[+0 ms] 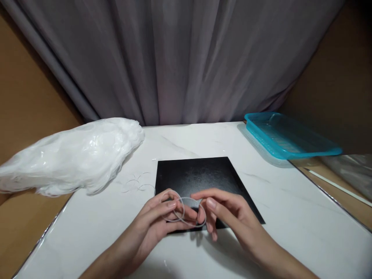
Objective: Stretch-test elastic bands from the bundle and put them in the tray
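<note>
Thin, pale rings (186,225) overlap in front of me, their loops reaching across the gap between my hands. My left hand (158,215) is closed on them, the thumb lying over the near loop. My right hand (229,209) has its fingers bent and somewhat apart; the right edge of one ring passes in front of a fingertip, and I cannot tell whether it touches. Both hands are above the near part of a flat black board (194,176). Several loose thin rings (133,182) lie on the white tabletop left of the board.
A bulky clear plastic bag of white material (87,155) lies on the left. At the back right, a blue tray (267,143) overhangs the marbled white tabletop (290,201). A white stick with a dark tip (337,186) rests beyond the right edge. A grey curtain (186,62) hangs behind.
</note>
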Action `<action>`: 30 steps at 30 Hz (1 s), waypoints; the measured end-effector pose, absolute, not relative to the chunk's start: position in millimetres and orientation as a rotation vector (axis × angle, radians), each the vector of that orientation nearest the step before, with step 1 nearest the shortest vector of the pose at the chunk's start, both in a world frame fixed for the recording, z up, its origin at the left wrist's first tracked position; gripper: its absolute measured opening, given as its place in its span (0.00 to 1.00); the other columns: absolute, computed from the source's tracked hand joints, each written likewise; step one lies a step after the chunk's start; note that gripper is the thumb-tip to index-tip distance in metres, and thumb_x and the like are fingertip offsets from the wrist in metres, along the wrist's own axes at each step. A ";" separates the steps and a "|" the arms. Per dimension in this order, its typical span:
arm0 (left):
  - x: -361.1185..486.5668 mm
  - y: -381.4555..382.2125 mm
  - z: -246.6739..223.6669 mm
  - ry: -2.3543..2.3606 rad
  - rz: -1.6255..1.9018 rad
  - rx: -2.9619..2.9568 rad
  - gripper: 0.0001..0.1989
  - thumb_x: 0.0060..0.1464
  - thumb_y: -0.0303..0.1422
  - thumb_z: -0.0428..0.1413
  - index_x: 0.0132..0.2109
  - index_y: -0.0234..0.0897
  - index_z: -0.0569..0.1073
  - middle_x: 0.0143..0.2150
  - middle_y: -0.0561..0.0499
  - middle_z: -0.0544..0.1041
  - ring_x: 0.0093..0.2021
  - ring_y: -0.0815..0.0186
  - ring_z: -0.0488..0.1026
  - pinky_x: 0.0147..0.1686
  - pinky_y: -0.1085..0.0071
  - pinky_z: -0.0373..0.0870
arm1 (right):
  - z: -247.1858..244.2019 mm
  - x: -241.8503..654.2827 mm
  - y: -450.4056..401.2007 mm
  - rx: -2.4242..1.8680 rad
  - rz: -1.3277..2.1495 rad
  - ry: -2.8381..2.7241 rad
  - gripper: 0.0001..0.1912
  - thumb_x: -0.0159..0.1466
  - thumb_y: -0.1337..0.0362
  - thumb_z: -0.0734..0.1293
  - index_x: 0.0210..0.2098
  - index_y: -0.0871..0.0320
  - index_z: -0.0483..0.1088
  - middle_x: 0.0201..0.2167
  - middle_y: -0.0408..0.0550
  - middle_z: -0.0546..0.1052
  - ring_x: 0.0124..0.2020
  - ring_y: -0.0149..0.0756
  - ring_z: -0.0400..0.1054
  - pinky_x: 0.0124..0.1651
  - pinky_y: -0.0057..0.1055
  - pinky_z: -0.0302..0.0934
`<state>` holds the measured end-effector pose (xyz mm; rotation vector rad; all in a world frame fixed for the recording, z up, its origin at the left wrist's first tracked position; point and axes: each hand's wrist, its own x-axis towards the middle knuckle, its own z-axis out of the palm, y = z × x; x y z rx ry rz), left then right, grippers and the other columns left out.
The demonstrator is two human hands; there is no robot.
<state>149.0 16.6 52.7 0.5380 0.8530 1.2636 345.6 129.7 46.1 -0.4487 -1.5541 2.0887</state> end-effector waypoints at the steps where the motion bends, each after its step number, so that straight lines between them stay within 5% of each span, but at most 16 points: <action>1: 148.4 15.8 52.5 0.832 1.260 0.504 0.07 0.71 0.34 0.52 0.44 0.34 0.71 0.49 0.36 0.81 0.53 0.52 0.80 0.57 0.53 0.71 | 46.5 346.6 130.6 -0.443 2.075 -1.543 0.15 0.76 0.54 0.67 0.53 0.54 0.80 0.34 0.49 0.79 0.28 0.27 0.69 0.30 0.23 0.68; 21: 145.2 12.2 51.1 0.595 1.239 0.425 0.19 0.74 0.41 0.44 0.51 0.29 0.71 0.59 0.25 0.76 0.63 0.39 0.74 0.63 0.44 0.66 | 46.3 352.6 139.1 -0.472 2.052 -1.529 0.16 0.78 0.54 0.63 0.55 0.53 0.77 0.39 0.52 0.79 0.31 0.31 0.71 0.31 0.24 0.69; 30: 151.2 13.1 53.9 0.489 1.147 0.400 0.31 0.71 0.55 0.45 0.55 0.28 0.70 0.62 0.24 0.75 0.65 0.38 0.71 0.67 0.44 0.60 | 45.3 356.5 138.1 -0.544 1.756 -1.825 0.10 0.75 0.56 0.68 0.53 0.48 0.76 0.39 0.47 0.80 0.33 0.29 0.71 0.34 0.23 0.69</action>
